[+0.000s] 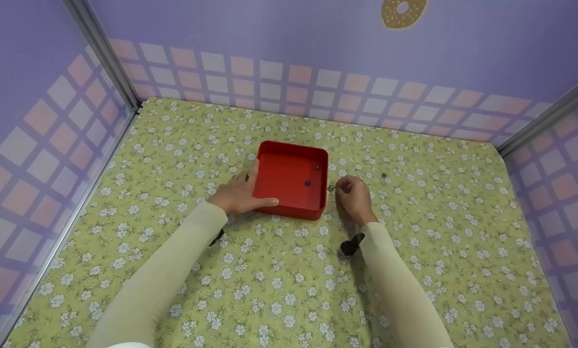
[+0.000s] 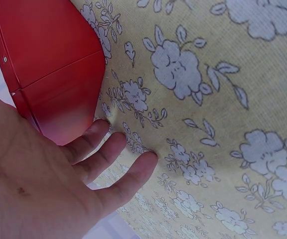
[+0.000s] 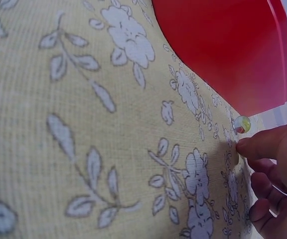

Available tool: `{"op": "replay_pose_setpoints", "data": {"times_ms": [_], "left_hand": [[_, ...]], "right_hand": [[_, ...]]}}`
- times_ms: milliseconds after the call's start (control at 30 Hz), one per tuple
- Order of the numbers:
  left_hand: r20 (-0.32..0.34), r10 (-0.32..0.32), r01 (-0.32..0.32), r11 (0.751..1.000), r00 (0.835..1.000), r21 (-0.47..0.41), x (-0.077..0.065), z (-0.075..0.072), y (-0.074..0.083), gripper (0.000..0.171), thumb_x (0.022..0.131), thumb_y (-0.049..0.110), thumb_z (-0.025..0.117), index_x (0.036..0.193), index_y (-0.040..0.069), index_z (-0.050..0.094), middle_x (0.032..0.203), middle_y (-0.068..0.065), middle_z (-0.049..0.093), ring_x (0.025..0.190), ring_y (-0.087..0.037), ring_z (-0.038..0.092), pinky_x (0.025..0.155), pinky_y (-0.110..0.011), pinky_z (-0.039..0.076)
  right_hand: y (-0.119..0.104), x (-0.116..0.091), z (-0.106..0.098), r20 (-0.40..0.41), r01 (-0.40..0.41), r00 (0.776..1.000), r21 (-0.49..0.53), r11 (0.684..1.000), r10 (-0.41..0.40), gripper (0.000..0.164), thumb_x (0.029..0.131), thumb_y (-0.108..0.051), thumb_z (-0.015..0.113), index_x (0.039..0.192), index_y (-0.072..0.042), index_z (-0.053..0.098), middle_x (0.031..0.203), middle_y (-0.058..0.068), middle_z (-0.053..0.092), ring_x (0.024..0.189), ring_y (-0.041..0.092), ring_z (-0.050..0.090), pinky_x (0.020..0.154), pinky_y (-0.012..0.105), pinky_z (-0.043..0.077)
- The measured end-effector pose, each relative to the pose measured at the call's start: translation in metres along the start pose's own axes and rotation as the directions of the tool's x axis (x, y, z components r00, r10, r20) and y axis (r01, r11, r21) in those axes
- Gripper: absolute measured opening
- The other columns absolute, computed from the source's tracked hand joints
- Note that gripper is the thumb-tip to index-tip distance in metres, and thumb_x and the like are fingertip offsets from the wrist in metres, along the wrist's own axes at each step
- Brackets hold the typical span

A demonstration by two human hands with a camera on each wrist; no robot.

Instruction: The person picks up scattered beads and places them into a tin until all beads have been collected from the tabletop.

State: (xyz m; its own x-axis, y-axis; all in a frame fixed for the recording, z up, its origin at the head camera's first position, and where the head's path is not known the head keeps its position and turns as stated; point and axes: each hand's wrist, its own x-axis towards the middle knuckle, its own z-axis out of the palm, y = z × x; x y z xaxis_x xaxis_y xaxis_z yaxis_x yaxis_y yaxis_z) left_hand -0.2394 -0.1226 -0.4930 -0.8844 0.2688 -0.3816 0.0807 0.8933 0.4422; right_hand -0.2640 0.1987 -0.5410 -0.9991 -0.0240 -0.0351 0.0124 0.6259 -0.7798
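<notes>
A square red box (image 1: 293, 211) sits on the flowered cloth, with two small dark marbles inside, one marble (image 1: 308, 182) near the middle right and another marble (image 1: 317, 167) by the right wall. My left hand (image 1: 238, 193) rests on its near left corner, thumb over the front rim, index finger along the left wall. In the left wrist view the other fingers (image 2: 128, 181) lie spread and loosely bent beside the box. Just outside the right wall lies a clear marble (image 3: 242, 124) with coloured streaks. My right hand (image 1: 355, 199) is right beside that marble, fingers loosely bent, holding nothing.
Another small marble (image 1: 383, 175) lies on the cloth to the right, beyond my right hand. The yellow-green flowered cloth (image 1: 279, 280) covers the surface. Purple walls with pink and white squares, such as the back wall (image 1: 269, 38), enclose it on the left, back and right.
</notes>
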Motion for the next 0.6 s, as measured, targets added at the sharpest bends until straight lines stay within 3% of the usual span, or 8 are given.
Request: {"op": "replay_pose_setpoints", "data": {"times_ms": [333, 600], "left_hand": [[-0.016, 0.011, -0.011, 1.000, 1.000, -0.012, 0.0010, 0.0008, -0.0006, 0.122, 0.072, 0.087, 0.047, 0.152, 0.028, -0.023, 0.164, -0.012, 0.007, 0.146, -0.042, 0.023, 0.107, -0.064, 0.034], [-0.016, 0.008, -0.008, 1.000, 1.000, -0.006, 0.0035, 0.0025, -0.0021, 0.120, 0.074, 0.085, 0.049, 0.151, 0.028, -0.024, 0.163, -0.014, 0.008, 0.146, -0.042, 0.022, 0.109, -0.065, 0.031]], "right_hand": [[0.0004, -0.0024, -0.0016, 0.000, -0.010, 1.000, 0.012, 1.000, 0.010, 0.011, 0.093, -0.006, 0.060, 0.101, -0.005, 0.066, 0.100, 0.009, 0.062, 0.088, 0.022, 0.056, 0.075, 0.034, 0.049], [-0.0001, -0.0042, -0.0027, -0.004, -0.019, 1.000, 0.030, 0.999, 0.019, 0.014, 0.092, -0.003, 0.057, 0.103, -0.006, 0.066, 0.101, 0.009, 0.061, 0.082, 0.021, 0.054, 0.066, 0.031, 0.047]]}}
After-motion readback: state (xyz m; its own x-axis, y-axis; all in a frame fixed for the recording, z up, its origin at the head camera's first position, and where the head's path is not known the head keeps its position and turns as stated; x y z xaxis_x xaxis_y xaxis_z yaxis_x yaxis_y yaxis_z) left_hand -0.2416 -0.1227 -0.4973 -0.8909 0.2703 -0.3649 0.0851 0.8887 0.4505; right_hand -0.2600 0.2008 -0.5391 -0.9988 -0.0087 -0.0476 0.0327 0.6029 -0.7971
